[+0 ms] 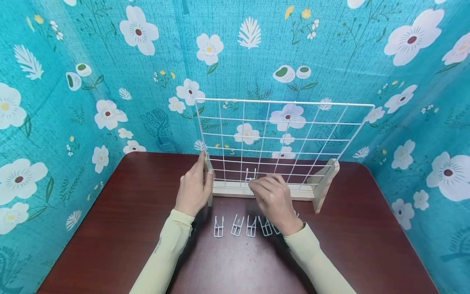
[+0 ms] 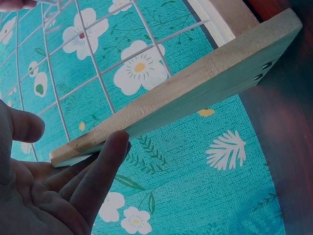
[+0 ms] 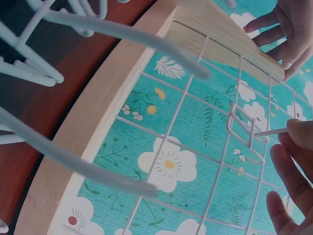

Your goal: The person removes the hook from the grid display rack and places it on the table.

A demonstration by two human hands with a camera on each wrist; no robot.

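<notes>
A white wire grid panel (image 1: 269,101) stands upright in a pale wooden base (image 1: 264,195). My left hand (image 1: 194,185) rests at the wooden side piece (image 2: 161,98); in the left wrist view its extended fingers touch the outer face, with the thumb apart from the wood. With thumb and fingertips, my right hand (image 1: 272,199) pinches the prong of a white wire hook (image 3: 253,128) low on the grid. The hook's frame lies against the grid wires; whether it is fastened there I cannot tell.
Several more white wire hooks (image 1: 218,232) lie in a row on the dark red-brown table (image 1: 121,228) before the base, some partly hidden under my right wrist. The other wooden side piece (image 1: 325,185) stands at the right. Teal floral cloth (image 1: 227,61) hangs behind.
</notes>
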